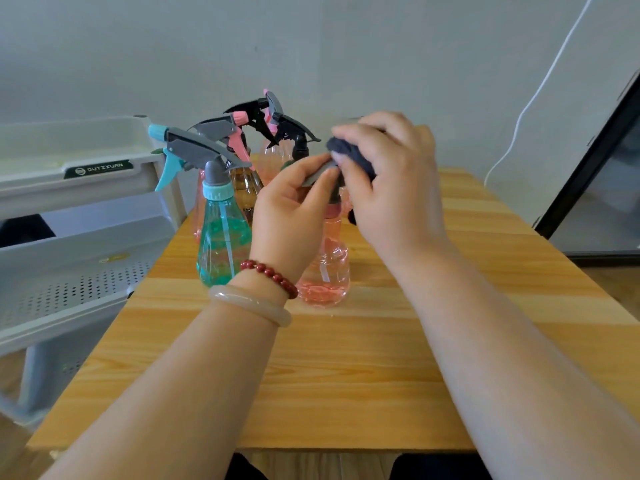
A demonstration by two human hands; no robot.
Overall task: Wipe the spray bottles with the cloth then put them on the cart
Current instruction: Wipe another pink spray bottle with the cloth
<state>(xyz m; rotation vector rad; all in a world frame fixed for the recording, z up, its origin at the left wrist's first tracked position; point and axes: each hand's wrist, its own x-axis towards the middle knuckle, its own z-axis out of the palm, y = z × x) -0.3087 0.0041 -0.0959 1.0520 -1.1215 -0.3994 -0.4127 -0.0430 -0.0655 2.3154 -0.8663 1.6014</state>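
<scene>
Here the left hand (291, 209), its forearm reaching in from the lower left, pinches the grey spray head of the pink spray bottle (327, 268) between thumb and fingers, grip closed on it. The right hand (391, 188) curls round a dark grey cloth (349, 150), grip closed, pressing it against that head. The bottle stands upright on the wooden counter (346, 375), just beside a teal spray bottle (221, 244). The cart (69, 244) stands left of the counter.

A white cable (515, 133) hangs beside a black-framed panel (613, 202), both behind the wooden table (346, 375).
</scene>
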